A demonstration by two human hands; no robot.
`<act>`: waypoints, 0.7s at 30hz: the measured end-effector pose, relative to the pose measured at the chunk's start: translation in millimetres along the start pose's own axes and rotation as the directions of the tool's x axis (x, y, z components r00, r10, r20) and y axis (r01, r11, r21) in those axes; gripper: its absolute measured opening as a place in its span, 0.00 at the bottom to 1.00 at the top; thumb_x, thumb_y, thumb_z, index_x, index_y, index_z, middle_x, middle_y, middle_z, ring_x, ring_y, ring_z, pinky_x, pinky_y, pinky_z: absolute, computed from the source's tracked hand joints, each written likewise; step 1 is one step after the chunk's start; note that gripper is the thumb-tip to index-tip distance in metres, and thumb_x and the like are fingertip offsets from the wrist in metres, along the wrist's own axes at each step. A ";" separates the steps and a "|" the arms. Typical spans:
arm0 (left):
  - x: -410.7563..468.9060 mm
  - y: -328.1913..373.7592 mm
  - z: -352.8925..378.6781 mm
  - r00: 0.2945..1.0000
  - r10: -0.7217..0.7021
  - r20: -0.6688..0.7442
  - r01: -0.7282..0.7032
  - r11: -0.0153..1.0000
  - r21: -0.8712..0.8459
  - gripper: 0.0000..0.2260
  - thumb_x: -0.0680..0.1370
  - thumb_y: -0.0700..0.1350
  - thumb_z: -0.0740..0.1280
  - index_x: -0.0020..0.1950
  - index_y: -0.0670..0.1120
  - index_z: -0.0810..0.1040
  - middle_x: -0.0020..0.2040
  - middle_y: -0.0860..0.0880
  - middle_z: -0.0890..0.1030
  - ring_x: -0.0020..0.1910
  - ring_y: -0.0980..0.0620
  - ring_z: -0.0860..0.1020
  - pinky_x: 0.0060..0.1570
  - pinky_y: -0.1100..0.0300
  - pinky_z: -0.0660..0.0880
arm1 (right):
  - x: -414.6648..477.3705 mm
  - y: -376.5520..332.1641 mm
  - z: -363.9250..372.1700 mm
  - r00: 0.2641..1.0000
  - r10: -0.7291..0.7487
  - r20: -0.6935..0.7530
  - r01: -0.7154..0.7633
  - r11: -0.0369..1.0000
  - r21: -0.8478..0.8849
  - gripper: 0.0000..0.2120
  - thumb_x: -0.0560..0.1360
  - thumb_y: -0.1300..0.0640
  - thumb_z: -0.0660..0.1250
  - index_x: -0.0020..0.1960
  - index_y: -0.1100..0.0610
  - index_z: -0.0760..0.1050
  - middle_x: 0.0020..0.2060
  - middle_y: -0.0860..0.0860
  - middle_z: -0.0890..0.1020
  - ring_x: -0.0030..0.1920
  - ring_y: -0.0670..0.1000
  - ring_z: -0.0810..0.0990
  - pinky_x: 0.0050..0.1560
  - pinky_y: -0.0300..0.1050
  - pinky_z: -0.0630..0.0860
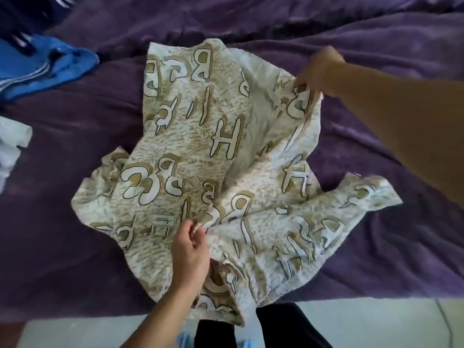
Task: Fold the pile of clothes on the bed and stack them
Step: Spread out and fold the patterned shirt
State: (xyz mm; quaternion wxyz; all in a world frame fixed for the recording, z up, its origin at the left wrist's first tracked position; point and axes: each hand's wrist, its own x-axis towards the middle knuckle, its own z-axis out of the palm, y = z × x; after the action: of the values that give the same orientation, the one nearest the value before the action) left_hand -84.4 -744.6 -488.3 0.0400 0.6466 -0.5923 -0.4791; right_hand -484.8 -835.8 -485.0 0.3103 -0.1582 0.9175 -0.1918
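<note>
Plainly the step in hand is getting the patterned shirt (200, 136) flat enough to fold. It lies rumpled in the middle of the purple bed (75, 222), its near end hanging over the bed's edge toward the person.

The left hand (190, 249) has a closed grip: thumb and fingers pinch a bunch of cloth at the shirt's near middle. The right hand (319, 71) reaches across to the far right side, fingers curled round the shirt's edge, which looks lifted a little off the bed.

To do this well, I would keep both grips firm and draw the 2 held points apart until the ridge of cloth between them goes taut. Then lower the shirt evenly so it lands without new creases. The overhanging end should come up onto the bed first, or its weight will likely drag the cloth askew. The 2 short sleeves want smoothing outward before any fold, and the thin fabric will probably slip if let go too soon.

As for containers, no basket or box shows. The other clothes lie loose on the bed: a blue garment (50, 66) with white stripes at the far left and a white piece (12, 141) at the left edge, both well apart from the shirt. Whether either is folded I cannot tell.
</note>
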 end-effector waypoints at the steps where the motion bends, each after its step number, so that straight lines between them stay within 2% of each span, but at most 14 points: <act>1: 1.3 -4.4 -2.5 0.999 -0.012 -0.030 0.012 1.000 -0.014 0.06 0.81 0.40 0.59 0.45 0.45 0.73 0.37 0.47 0.73 0.31 0.50 0.70 0.28 0.61 0.66 | 2.0 -7.3 1.9 0.993 -0.030 -0.113 0.025 0.999 -0.042 0.17 0.76 0.53 0.61 0.64 0.55 0.74 0.56 0.54 0.80 0.51 0.55 0.79 0.47 0.46 0.76; 3: 0.9 -11.8 0.2 0.999 -0.023 -0.039 0.023 1.000 -0.016 0.06 0.81 0.40 0.60 0.46 0.48 0.73 0.40 0.51 0.74 0.34 0.50 0.73 0.28 0.61 0.70 | 7.1 -20.4 6.0 0.959 -0.156 -0.237 0.110 0.974 -0.197 0.17 0.75 0.54 0.59 0.61 0.56 0.76 0.57 0.56 0.80 0.56 0.58 0.79 0.55 0.50 0.76; 5: -1.4 -16.0 6.7 0.998 -0.064 0.019 0.063 0.997 0.053 0.06 0.80 0.45 0.63 0.54 0.46 0.76 0.47 0.57 0.74 0.40 0.53 0.77 0.35 0.63 0.75 | 10.5 -29.8 9.3 0.951 -0.243 -0.189 0.173 0.929 -0.327 0.16 0.75 0.55 0.61 0.60 0.56 0.77 0.56 0.57 0.81 0.57 0.59 0.79 0.58 0.52 0.76; 6: -0.5 -18.7 10.0 0.994 -0.097 0.043 0.092 0.990 0.103 0.12 0.80 0.48 0.64 0.59 0.43 0.76 0.50 0.57 0.74 0.43 0.52 0.78 0.40 0.60 0.77 | 10.4 -34.1 13.3 0.950 -0.280 -0.137 0.212 0.903 -0.373 0.15 0.74 0.56 0.63 0.60 0.55 0.77 0.56 0.57 0.81 0.57 0.59 0.79 0.58 0.52 0.76; 7: 1.7 -21.0 12.8 0.989 -0.131 0.071 0.122 0.985 0.124 0.15 0.79 0.51 0.64 0.58 0.42 0.76 0.48 0.53 0.76 0.43 0.51 0.78 0.42 0.59 0.75 | 7.2 -36.8 17.3 0.932 -0.350 -0.094 0.284 0.866 -0.411 0.15 0.74 0.56 0.64 0.59 0.53 0.78 0.57 0.57 0.80 0.57 0.59 0.78 0.57 0.52 0.76; 8: 5.1 -20.3 13.3 0.982 -0.160 0.101 0.147 0.981 0.128 0.14 0.78 0.53 0.65 0.53 0.42 0.77 0.45 0.49 0.78 0.39 0.50 0.78 0.39 0.58 0.74 | 3.4 -38.6 22.7 0.899 -0.435 -0.050 0.376 0.826 -0.419 0.16 0.73 0.55 0.66 0.60 0.51 0.77 0.57 0.56 0.80 0.57 0.59 0.78 0.55 0.51 0.75; 10: 12.6 -17.4 12.5 0.964 -0.202 0.171 0.192 0.979 0.073 0.13 0.77 0.54 0.66 0.45 0.44 0.77 0.33 0.49 0.78 0.27 0.54 0.76 0.27 0.61 0.71 | -8.9 -41.1 39.9 0.819 -0.562 0.118 0.551 0.712 -0.435 0.18 0.72 0.49 0.67 0.62 0.47 0.76 0.58 0.53 0.79 0.56 0.58 0.78 0.49 0.48 0.74; 11: 15.4 -16.6 12.6 0.952 -0.215 0.215 0.213 0.976 0.036 0.13 0.77 0.54 0.66 0.44 0.44 0.77 0.31 0.51 0.78 0.24 0.56 0.75 0.23 0.62 0.70 | -14.7 -37.9 48.9 0.790 -0.560 0.250 0.603 0.636 -0.482 0.19 0.72 0.46 0.67 0.63 0.45 0.75 0.58 0.52 0.79 0.56 0.58 0.78 0.48 0.48 0.74; 13: 18.2 -15.2 12.3 0.929 -0.214 0.301 0.208 0.977 0.054 0.17 0.76 0.55 0.67 0.46 0.40 0.76 0.32 0.51 0.79 0.22 0.58 0.74 0.20 0.64 0.70 | -22.6 -27.0 60.3 0.748 -0.422 0.513 0.663 0.423 -0.618 0.18 0.75 0.43 0.65 0.64 0.44 0.74 0.56 0.51 0.80 0.57 0.59 0.78 0.51 0.51 0.75; 14: 18.5 -15.6 11.3 0.920 -0.206 0.333 0.186 0.978 0.090 0.19 0.75 0.56 0.68 0.45 0.38 0.76 0.32 0.51 0.78 0.22 0.58 0.73 0.20 0.66 0.68 | -22.2 -19.4 60.2 0.756 -0.339 0.560 0.653 0.334 -0.680 0.16 0.75 0.44 0.64 0.62 0.45 0.76 0.54 0.51 0.81 0.55 0.58 0.78 0.50 0.52 0.75; 15: 18.2 -16.5 10.2 0.914 -0.184 0.363 0.148 0.981 0.124 0.19 0.74 0.56 0.68 0.42 0.39 0.76 0.29 0.53 0.77 0.21 0.58 0.72 0.20 0.66 0.66 | -19.6 -13.1 57.0 0.785 -0.273 0.556 0.618 0.287 -0.732 0.15 0.75 0.44 0.64 0.59 0.48 0.78 0.50 0.50 0.81 0.52 0.57 0.79 0.47 0.51 0.75; 17: 16.4 -22.6 8.3 0.909 -0.139 0.392 0.044 0.969 0.242 0.18 0.74 0.56 0.69 0.36 0.43 0.74 0.27 0.52 0.73 0.22 0.54 0.68 0.23 0.63 0.62 | -12.3 -6.1 45.1 0.857 -0.193 0.478 0.515 0.312 -0.798 0.15 0.73 0.44 0.68 0.54 0.51 0.80 0.48 0.49 0.80 0.49 0.56 0.79 0.44 0.49 0.73; 19: 13.3 -28.7 6.3 0.916 -0.118 0.384 -0.028 0.935 0.353 0.17 0.76 0.55 0.68 0.34 0.45 0.71 0.28 0.51 0.70 0.23 0.54 0.66 0.24 0.62 0.61 | -2.1 -3.5 33.8 0.921 -0.196 0.336 0.389 0.446 -0.806 0.19 0.71 0.44 0.67 0.57 0.53 0.78 0.53 0.52 0.80 0.53 0.58 0.79 0.48 0.51 0.73; 21: 10.3 -34.0 6.0 0.919 -0.118 0.376 -0.039 0.923 0.384 0.17 0.77 0.53 0.67 0.33 0.46 0.70 0.28 0.51 0.70 0.23 0.55 0.65 0.24 0.62 0.62 | 3.2 -3.3 23.6 0.954 -0.252 0.160 0.280 0.568 -0.774 0.26 0.70 0.39 0.67 0.60 0.56 0.74 0.55 0.57 0.80 0.55 0.61 0.78 0.49 0.52 0.72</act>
State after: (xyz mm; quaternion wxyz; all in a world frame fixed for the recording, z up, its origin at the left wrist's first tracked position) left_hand -65.3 -739.8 -518.5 -0.2165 0.5447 -0.6569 -0.4742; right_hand -471.7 -846.0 -502.5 0.1911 -0.4173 0.8679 0.1899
